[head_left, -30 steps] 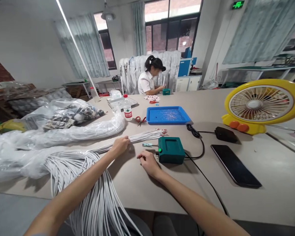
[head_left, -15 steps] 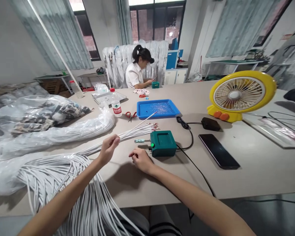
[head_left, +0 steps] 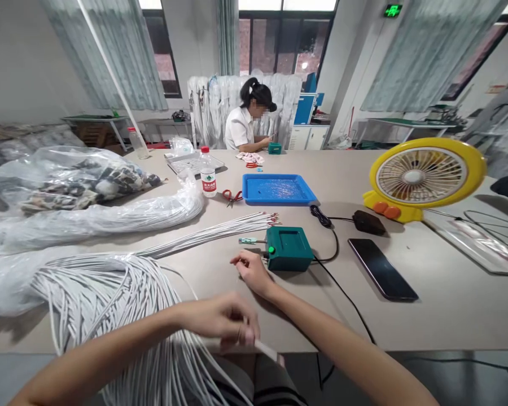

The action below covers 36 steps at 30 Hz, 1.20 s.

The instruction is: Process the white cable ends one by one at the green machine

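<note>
- My left hand sits low at the near edge of the pale grey desk, fingers clenched around a thin white cable. A short end of it pokes out to the right of the fingertips, past the desk edge.
- My right hand rests on the desk with its fingers curled in. I cannot tell whether it is pinching anything.
- Just beside its fingertips stands a small green box-shaped device, with a black cord running off its right side.
- A big loose bundle of white cables spills over the desk edge under my left forearm. A flat row of the same cables with red-tipped ends stretches towards the green device.
- Clear plastic bags are heaped on the left.
- Farther back lie a shallow blue plastic tray, red-handled scissors and a clear plastic bottle with a red cap.
- On the right are a round yellow desk fan and a black smartphone lying flat.
- A co-worker in a white shirt is seated at the far end.
</note>
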### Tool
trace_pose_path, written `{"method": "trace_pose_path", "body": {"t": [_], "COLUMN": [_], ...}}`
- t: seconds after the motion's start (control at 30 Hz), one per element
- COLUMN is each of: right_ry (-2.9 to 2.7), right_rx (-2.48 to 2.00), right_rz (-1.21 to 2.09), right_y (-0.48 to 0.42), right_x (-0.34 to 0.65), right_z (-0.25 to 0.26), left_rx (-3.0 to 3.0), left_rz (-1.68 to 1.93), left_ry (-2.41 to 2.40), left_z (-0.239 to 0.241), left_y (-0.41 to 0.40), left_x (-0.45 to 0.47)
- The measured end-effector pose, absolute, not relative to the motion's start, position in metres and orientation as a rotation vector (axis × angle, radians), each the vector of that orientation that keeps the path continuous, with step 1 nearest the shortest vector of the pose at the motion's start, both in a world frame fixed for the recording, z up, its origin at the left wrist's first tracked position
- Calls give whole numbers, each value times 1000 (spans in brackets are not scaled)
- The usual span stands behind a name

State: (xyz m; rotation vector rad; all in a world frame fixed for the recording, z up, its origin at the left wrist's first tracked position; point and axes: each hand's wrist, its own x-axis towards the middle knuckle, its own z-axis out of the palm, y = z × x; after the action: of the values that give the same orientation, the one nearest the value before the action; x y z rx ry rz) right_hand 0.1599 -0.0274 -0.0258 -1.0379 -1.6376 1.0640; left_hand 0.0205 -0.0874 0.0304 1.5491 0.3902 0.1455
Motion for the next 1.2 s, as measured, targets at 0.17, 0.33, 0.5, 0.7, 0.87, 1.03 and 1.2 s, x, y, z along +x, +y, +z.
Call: {"method": "trace_pose_path", "body": {"t": [0.17,0.33,0.5,0.7,0.87,1.03,1.2], "right_ry": [-1411,-1227,-1165,-1260,-1326,-1386,-1447], "right_rx": [-976,-882,-804,-779,-775,-784,-896], "right_rz": [1224,1327,1379,1328,1345,1280,1147], "right_y": [-30,-33,-33,-37,-39,-38,-38], "right_x": [164,167,171,171,169,170,173], "right_z": [-15,-2,3,7,9,8,4], "left_rx": [1462,1394,1328,1213,1025,1029,1072], "left_rz": [721,681,616,580,672,723,748], "left_ry": [704,810,840,831,742,815,852], "left_z": [31,26,27,30,27,30,35], "left_y": [-55,-44,-40,-36,-42,-46,-45], "left_x": [16,13,9,7,9,11,8]}}
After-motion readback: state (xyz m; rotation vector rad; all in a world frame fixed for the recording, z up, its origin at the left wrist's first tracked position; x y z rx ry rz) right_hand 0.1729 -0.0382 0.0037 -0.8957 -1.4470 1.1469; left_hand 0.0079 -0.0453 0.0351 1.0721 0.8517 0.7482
